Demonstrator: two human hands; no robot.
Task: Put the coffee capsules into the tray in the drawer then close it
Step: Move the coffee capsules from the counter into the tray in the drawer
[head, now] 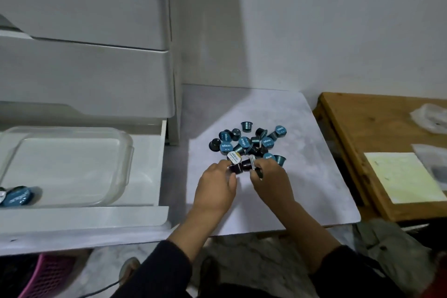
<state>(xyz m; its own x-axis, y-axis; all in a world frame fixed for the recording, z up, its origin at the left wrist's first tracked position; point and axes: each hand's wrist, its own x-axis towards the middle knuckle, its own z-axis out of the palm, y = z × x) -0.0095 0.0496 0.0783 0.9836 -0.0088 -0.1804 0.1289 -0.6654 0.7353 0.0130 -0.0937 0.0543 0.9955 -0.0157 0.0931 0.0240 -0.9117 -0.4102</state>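
A heap of several blue and dark coffee capsules [251, 141] lies on the pale marbled table [302, 176]. At the near edge of the heap, my left hand [216, 187] pinches a dark capsule [235, 167]. Beside it, my right hand [269, 180] grips another dark capsule [249, 164]. To the left, the white drawer [96, 215] stands open with a clear plastic tray [121, 152] inside. A few blue capsules [18, 197] lie at the tray's near left corner.
Shut white drawers [96, 75] stack above the open one. A wooden table [367, 133] with a yellow paper [401, 176] and plastic wrappers stands at the right. A pink basket [46, 276] sits on the floor below the drawer.
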